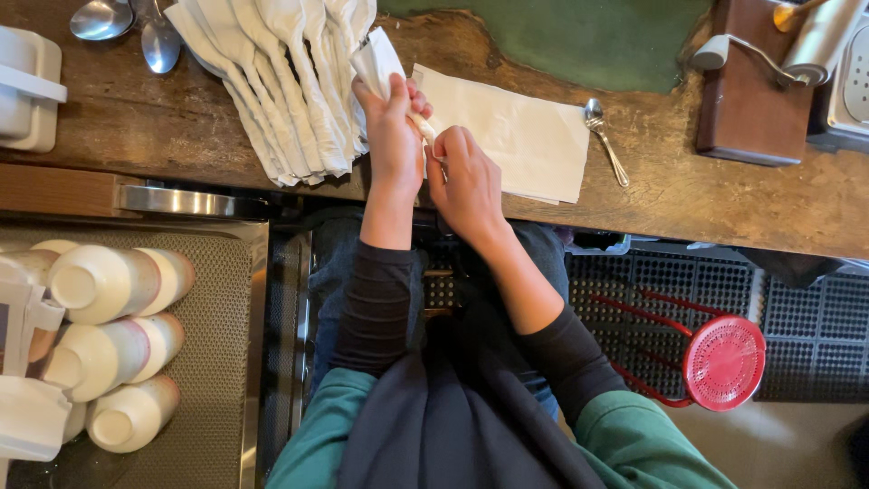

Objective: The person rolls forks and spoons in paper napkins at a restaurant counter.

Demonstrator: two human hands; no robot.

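My left hand (391, 127) grips a partly rolled white napkin (378, 62) over the wooden counter (181, 118). My right hand (463, 177) pinches the lower end of the same roll, close against the left hand. What is inside the roll is hidden. A row of finished white napkin rolls (276, 81) lies fanned out just left of my hands. A stack of flat white napkins (525, 136) lies to the right, with a single metal spoon (605, 138) beside it.
Two spoons (127, 25) lie at the far left of the counter by a white tray (27, 86). Stacked white cups (113, 349) lie on a metal shelf below left. A dark wooden box (747, 100) stands at right. A red stool (722, 360) stands on black floor mats.
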